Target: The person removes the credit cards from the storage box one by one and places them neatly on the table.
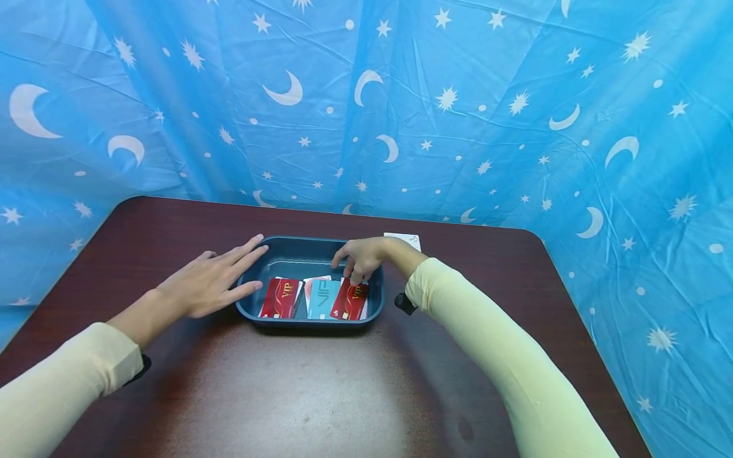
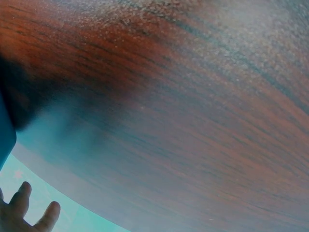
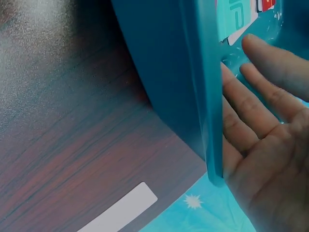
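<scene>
Nearest, a glossy wood-grain table [image 1: 309,394]. Beyond, a smooth, round-cornered blue tray [image 1: 309,323]; at its left rim, left hand [image 1: 213,283] with straight, spread fingers, empty. Right hand [image 1: 365,254] with loosely bent fingers over flat cards [image 1: 324,300] lying inside, holding nothing; palm visible only from the right wrist. Farther, a white card [image 1: 408,239], with printed mark only in the head view; last, creased, star-printed curtain [image 1: 412,165].

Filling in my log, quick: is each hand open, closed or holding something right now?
Left hand: open, at the left side of the tray.
Right hand: open, over the right-hand red card; nothing visibly held.
</scene>
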The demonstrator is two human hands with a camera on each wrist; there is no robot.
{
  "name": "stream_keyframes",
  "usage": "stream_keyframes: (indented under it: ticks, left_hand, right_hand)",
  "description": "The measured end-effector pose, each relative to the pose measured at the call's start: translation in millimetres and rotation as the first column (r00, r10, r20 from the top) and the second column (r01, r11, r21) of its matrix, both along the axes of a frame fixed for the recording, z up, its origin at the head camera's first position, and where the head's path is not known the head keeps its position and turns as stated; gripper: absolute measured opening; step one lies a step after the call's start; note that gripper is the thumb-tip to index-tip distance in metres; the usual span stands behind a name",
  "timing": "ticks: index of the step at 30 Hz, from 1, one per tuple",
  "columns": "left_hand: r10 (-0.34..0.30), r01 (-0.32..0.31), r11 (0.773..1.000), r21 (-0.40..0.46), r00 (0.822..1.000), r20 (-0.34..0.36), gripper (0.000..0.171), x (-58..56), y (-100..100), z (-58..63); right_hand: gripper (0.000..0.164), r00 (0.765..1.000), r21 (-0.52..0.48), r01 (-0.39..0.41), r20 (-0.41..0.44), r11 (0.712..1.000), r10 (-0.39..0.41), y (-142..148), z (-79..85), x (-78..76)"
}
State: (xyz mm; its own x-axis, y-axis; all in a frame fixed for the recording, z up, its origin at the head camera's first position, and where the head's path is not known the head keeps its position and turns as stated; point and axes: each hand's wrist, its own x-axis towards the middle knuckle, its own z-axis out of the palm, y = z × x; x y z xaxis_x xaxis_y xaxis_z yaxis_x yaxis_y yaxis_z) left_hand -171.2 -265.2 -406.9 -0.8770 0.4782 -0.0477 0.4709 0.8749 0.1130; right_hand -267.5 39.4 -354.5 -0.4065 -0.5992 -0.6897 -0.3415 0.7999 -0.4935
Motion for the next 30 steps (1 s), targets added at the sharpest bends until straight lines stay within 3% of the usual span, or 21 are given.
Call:
stream_keyframes:
  ticks: [13, 26, 30]
  left_hand:
    - [-0.004, 0.004, 1.000, 0.001, 1.000, -0.001, 0.079, 0.0, 0.1, 0.0]
    - [-0.005, 0.005, 1.000, 0.001, 1.000, 0.003, 0.078, 1.2, 1.0, 0.6]
    - [-0.005, 0.005, 1.000, 0.001, 1.000, 0.003, 0.079, 0.6, 1.1, 0.5]
  right_hand:
    - [0.057, 1.000, 0.003, -0.023, -0.001, 1.000, 0.023, -1.4, -1.9, 2.7]
    - [0.050, 0.993, -0.022, -0.066, -0.100, 0.998, 0.063, -0.9, 0.8, 5.1]
    - [0.049, 0.996, -0.035, -0.048, -0.074, 0.998, 0.045, -0.9, 3.4, 5.9]
